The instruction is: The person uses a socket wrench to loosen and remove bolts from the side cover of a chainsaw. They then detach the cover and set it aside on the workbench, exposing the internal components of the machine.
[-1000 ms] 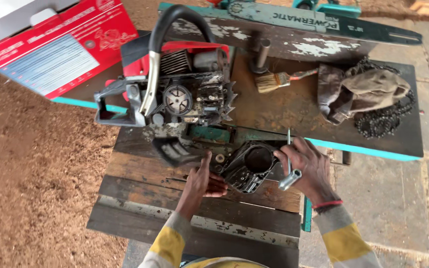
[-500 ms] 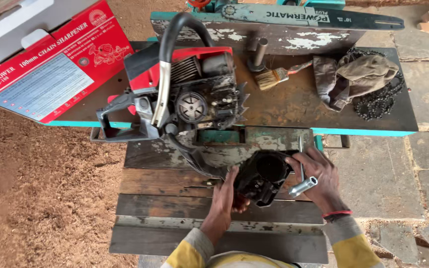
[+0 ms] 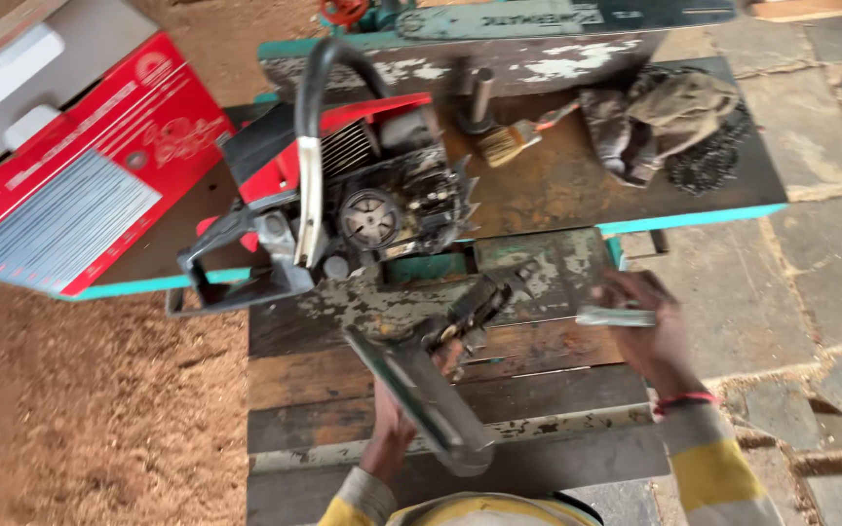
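Observation:
A red and black chainsaw body [image 3: 343, 205] with its side cover off lies on the workbench [image 3: 557, 185]. My left hand [image 3: 397, 424] holds the dark, greasy chainsaw side cover [image 3: 431, 380] tilted up over the wooden bench planks [image 3: 499, 390] in front of me. My right hand [image 3: 650, 331] grips a silvery metal socket wrench [image 3: 616, 317] just right of the cover. Both sleeves are yellow and grey striped.
A red cardboard box [image 3: 70, 185] lies at the left of the bench. A paintbrush [image 3: 514, 136], a metal tube [image 3: 479, 97], a dirty rag [image 3: 665, 117] and a saw chain [image 3: 708, 161] lie at the back right. A chainsaw guide bar [image 3: 557, 15] lies at the far edge. Sawdust covers the floor at the left.
My left hand has turned the side cover up on edge and drawn it toward me. My right hand with the wrench has shifted right, away from the cover. The view moved closer.

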